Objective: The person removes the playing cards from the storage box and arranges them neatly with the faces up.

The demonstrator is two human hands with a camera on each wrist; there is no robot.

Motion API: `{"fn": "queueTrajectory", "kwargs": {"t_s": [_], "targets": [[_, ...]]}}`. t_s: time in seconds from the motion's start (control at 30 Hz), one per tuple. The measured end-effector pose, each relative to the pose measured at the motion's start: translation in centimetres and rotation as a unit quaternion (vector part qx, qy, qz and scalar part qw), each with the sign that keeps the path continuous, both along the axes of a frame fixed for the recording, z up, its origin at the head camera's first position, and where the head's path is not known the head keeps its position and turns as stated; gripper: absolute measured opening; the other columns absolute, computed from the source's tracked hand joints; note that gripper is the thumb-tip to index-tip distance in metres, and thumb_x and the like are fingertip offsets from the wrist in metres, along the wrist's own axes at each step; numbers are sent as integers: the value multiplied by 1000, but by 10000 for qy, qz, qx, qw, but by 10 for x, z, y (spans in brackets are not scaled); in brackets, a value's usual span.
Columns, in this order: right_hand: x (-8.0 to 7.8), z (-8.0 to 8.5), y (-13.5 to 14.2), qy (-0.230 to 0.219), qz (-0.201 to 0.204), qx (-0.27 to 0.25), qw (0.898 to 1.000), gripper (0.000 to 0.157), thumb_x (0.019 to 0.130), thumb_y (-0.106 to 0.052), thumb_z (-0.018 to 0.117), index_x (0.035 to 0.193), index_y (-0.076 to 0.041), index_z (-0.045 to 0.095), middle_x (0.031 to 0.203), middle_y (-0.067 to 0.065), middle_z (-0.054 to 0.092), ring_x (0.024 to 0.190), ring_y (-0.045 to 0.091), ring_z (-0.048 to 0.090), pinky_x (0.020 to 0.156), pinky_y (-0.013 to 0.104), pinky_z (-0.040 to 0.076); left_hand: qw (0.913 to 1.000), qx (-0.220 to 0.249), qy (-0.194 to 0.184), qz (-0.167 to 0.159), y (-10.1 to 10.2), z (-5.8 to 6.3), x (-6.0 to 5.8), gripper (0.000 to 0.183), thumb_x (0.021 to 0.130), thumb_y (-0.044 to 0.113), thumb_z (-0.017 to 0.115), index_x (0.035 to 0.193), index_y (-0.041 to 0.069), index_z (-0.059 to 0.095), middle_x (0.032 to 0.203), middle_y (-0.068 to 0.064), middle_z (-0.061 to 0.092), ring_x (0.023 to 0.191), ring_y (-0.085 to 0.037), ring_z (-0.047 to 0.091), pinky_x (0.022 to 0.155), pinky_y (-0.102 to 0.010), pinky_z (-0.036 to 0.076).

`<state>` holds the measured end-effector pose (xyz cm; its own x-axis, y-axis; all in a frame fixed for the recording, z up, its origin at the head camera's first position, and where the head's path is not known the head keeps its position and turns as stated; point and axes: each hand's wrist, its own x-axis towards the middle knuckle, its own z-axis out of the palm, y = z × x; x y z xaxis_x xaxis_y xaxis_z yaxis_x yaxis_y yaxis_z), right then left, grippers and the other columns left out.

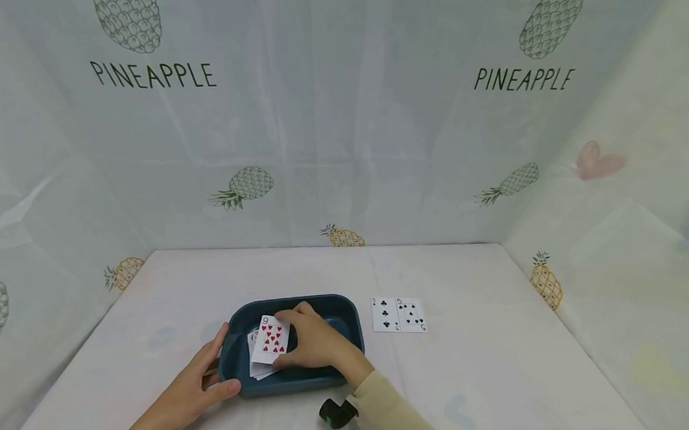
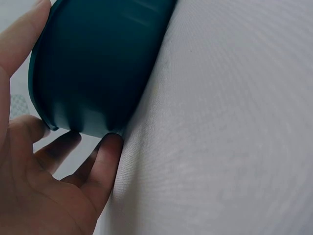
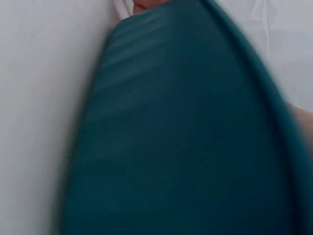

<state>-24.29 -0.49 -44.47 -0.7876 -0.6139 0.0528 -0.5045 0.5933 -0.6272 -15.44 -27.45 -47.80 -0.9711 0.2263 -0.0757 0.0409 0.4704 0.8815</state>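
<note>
A dark teal tray [image 1: 350, 331] sits on the table. Inside it, toward the left, lie several playing cards [image 1: 262, 370] in a loose stack. The nine of hearts [image 1: 272, 337] shows face up above them, its right side pinched between the thumb and fingers of my right hand [image 1: 316, 338]. My left hand [image 1: 192, 388] holds the tray's left end, thumb at the front corner and fingertips [image 2: 110, 147] against the end wall. In the right wrist view the tray's wall [image 3: 171, 122] hides the right hand's fingers and the cards.
Right of the tray, a three of clubs [image 1: 385, 314] and a black five [image 1: 411, 315] lie face up side by side. The table [image 1: 481, 364] has a white cloth, and a pineapple-print sheet [image 1: 345, 124] hangs behind it. A black wrist-worn device [image 1: 337, 413] shows by the right sleeve.
</note>
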Motion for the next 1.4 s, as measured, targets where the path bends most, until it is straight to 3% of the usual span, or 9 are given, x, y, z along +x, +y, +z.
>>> {"fn": "queueTrajectory", "kwargs": {"t_s": [0.2, 0.37, 0.63, 0.83, 1.03, 1.27, 1.4], "targets": [[0, 24, 33, 60, 274, 27, 9996, 83, 83, -36, 94, 155, -20, 56, 131, 2, 53, 95, 10, 59, 78, 19, 52, 9999, -24, -65, 94, 3, 2, -1, 100, 102, 30, 74, 173, 29, 3, 171, -26, 18, 145, -44, 48, 98, -9, 45], [-7, 41, 75, 53, 343, 37, 9994, 84, 85, -35, 92, 157, -20, 53, 134, 2, 51, 104, 17, 64, 79, 22, 55, 9998, 80, -141, 86, 4, 1, -2, 102, 101, 30, 75, 173, 31, 3, 171, -25, 18, 145, -43, 50, 97, -10, 46], [-18, 53, 151, 261, 191, -173, 9993, 85, 84, -27, 93, 158, -22, 51, 136, 1, 51, 104, 18, 65, 85, 38, 61, 9998, 141, -150, 26, 4, -3, -2, 103, 101, 28, 76, 173, 29, 2, 172, -26, 15, 146, -46, 47, 97, -8, 44], [-36, 47, 209, 441, -114, 112, 9989, 86, 84, -29, 93, 158, -16, 51, 137, 8, 52, 105, 25, 66, 86, 44, 61, 9999, 47, -97, 97, 4, -2, 1, 103, 101, 29, 76, 173, 28, 3, 172, -26, 17, 146, -45, 47, 99, -9, 45], [-43, 36, 260, 398, -492, 391, 9972, 85, 83, -29, 93, 156, -11, 53, 135, 11, 53, 104, 25, 65, 82, 37, 61, 9999, 58, -104, 68, 4, 1, 2, 102, 101, 29, 75, 173, 29, 3, 172, -26, 15, 146, -45, 46, 99, -9, 45], [-52, 19, 295, 282, -742, 624, 9949, 84, 81, -27, 94, 152, -7, 55, 134, 16, 53, 102, 25, 64, 77, 28, 57, 9999, 37, -108, 84, 3, 1, 3, 103, 101, 29, 75, 173, 28, 2, 172, -27, 15, 146, -45, 47, 99, -9, 45], [-54, 11, 307, 128, -817, 755, 9937, 83, 81, -28, 95, 151, -5, 56, 133, 16, 53, 103, 26, 63, 80, 30, 56, 9999, 22, -134, 66, 3, 0, 2, 102, 102, 29, 74, 173, 29, 1, 172, -28, 14, 146, -45, 47, 98, -9, 44]]}}
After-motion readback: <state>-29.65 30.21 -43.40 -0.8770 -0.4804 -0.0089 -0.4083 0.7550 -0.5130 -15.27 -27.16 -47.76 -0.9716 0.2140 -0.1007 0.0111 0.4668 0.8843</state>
